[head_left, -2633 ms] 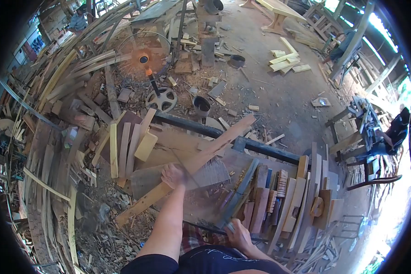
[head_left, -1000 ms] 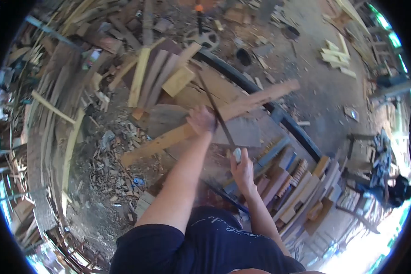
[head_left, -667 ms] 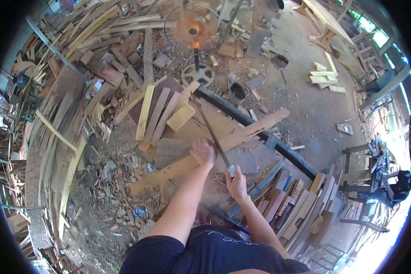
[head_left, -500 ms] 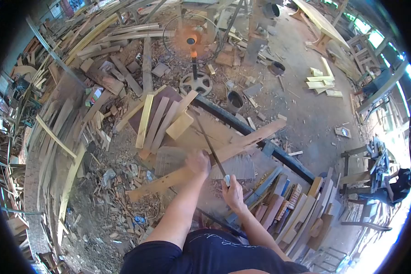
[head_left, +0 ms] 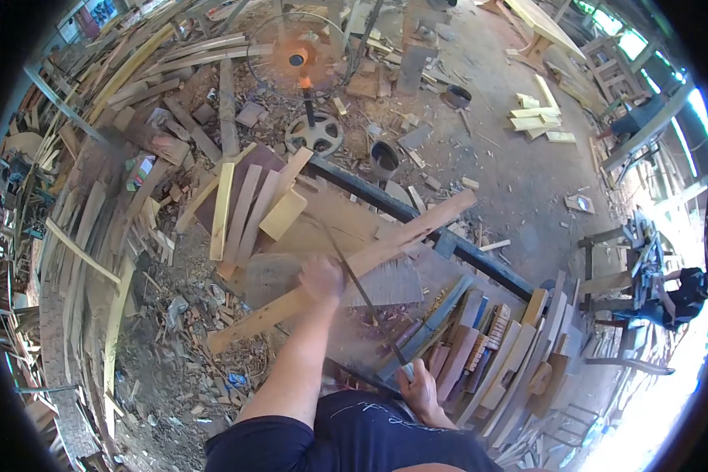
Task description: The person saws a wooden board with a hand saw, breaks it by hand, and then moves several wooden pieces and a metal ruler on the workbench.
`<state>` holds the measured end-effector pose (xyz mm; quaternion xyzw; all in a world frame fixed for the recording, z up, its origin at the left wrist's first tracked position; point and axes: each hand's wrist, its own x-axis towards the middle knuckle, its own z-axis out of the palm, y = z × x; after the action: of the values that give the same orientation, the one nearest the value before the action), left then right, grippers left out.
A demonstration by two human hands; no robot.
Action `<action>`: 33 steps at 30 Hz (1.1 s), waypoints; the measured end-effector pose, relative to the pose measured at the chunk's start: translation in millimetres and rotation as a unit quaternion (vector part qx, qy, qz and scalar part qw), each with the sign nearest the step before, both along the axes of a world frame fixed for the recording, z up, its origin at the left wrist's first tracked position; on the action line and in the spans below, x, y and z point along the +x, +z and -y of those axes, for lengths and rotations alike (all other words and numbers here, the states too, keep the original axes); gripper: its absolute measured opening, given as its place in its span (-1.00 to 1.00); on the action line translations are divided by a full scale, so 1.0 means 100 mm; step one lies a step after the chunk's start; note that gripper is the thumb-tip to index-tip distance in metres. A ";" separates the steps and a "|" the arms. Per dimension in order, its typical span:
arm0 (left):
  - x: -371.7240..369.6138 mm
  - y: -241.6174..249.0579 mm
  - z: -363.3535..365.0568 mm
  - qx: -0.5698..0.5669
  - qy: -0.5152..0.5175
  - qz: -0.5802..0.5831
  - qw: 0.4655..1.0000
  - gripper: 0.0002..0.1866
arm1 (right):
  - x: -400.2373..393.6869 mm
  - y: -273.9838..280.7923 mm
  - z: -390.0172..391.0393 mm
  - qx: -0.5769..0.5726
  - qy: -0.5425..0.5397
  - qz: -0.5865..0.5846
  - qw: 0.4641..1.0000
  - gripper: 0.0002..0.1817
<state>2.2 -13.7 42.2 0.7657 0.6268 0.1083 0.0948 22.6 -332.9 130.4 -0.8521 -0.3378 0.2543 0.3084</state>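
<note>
Head view: left hand (head_left: 322,279) lies on 1 board (head_left: 417,230), finger spread too blurred to tell. Right hand (head_left: 419,390) has fingers wrapped round the saw (head_left: 362,293) handle.

Our left hand (head_left: 322,280) on the long plank (head_left: 385,252), blurred; our right hand (head_left: 422,391) closed round the pale handle of a saw (head_left: 359,289), its thin blade crossing the plank at a slant. Beneath the plank, we note a grey board (head_left: 397,284). Right of our saw, wood pieces (head_left: 506,358) lie side by side. Beyond the dark beam (head_left: 492,268), a bucket (head_left: 384,160) near a spoked wheel (head_left: 315,135). Far right, we see a person (head_left: 684,297) in dark clothing
</note>
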 end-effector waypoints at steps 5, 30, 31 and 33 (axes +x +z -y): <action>-0.01 -0.14 0.01 0.093 -0.011 -0.015 0.995 -0.79 | 0.17 -0.25 -1.23 0.081 -0.007 0.016 0.997 -0.70; 0.04 -0.02 0.00 0.060 0.004 -0.011 0.998 -0.81 | 0.06 -0.10 -0.13 -0.011 0.009 -0.058 0.998 -0.71; 0.02 -0.06 0.01 0.058 0.006 -0.015 0.998 -0.81 | 0.08 -0.20 -0.32 0.029 0.005 -0.054 0.998 -0.71; 0.00 -0.13 0.01 0.091 -0.005 -0.010 0.996 -0.81 | 0.17 -0.35 -0.89 0.071 0.005 -0.035 0.997 -0.71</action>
<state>2.6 -14.3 29.5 0.7755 0.6112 0.1567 0.0195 39.7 -244.3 95.5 -0.8167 -0.3486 0.2610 0.3786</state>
